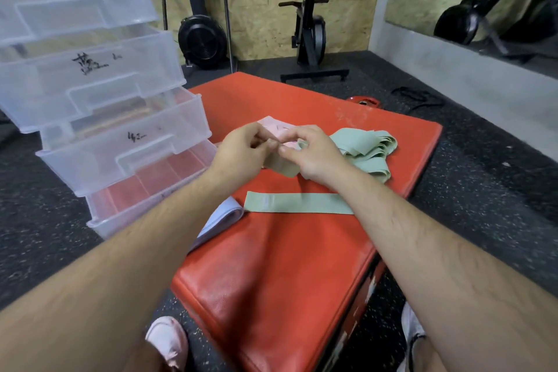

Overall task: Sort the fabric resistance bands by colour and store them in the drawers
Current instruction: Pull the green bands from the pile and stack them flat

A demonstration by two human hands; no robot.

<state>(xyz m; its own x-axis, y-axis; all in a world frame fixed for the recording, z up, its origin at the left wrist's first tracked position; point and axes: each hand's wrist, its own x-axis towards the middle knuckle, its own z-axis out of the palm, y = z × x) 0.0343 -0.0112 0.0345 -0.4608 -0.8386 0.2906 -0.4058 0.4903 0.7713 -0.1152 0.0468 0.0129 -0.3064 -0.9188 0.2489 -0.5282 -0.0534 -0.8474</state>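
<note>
— Nearest us on the red mat (287, 266) there's a lilac band (222, 217) at eight o'clock and a green band (299, 203) laid flat. What are the hands at?
— The left hand (241, 149) and right hand (314, 154) both pinch the pink band (277, 127), mid-mat, atop a green one. I'd lift the pink one clear first, so nothing drags.
— The green heap (365, 145) sits at two o'clock of them.
— And the drawers (120, 142) are at ten o'clock, pulled out. I'd read the label before dropping it in.

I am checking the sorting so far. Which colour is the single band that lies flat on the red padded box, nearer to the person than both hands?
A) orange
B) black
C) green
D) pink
C: the flat resistance band on the red padded box is pale green, like the pile beside the right hand.
</note>
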